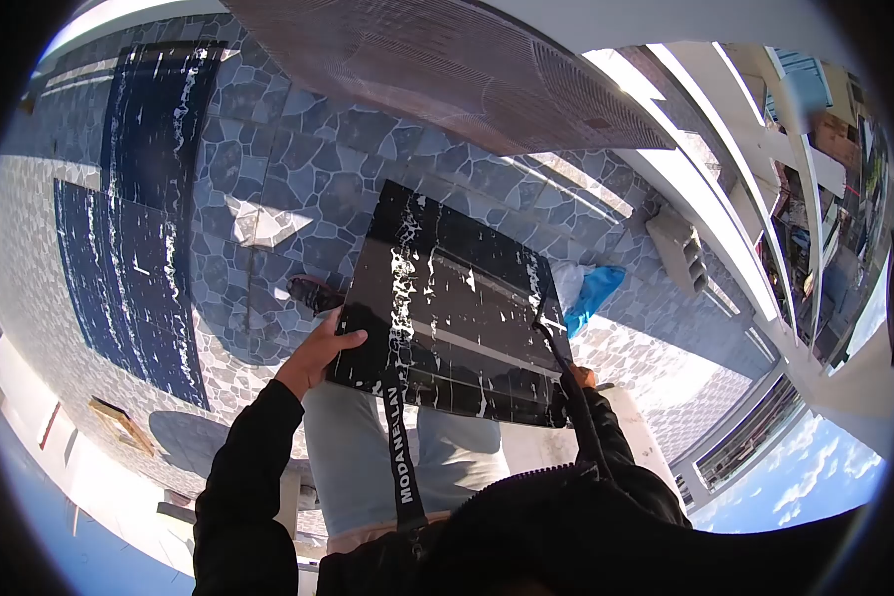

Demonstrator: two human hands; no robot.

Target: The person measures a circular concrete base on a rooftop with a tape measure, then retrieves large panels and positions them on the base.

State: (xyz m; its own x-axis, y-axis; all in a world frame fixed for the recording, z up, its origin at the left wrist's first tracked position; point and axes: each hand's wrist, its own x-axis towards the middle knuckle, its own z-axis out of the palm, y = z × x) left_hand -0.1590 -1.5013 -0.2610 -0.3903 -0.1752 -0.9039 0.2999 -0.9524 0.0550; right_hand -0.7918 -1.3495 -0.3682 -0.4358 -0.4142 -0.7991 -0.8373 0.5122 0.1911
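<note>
A glossy black rectangular panel (467, 308), streaked with flaky white residue, is held tilted in front of my lap. My left hand (318, 350) grips its lower left edge, thumb on the top face and the other fingers hidden beneath. At the lower right corner, my right hand (583, 377) closes on the panel's edge; a black cord (556, 348) and my sleeve cover much of that hand. A black strap with white lettering (400, 457) hangs down over my light trousers, just below the panel.
Two dark panels (154, 129) (129, 288) with similar white streaks lie on the stone-patterned floor to the left. Beyond the held panel are a blue and white plastic bag (594, 295) and a concrete block (677, 248). A large brown ridged sheet (447, 70) stands at the top.
</note>
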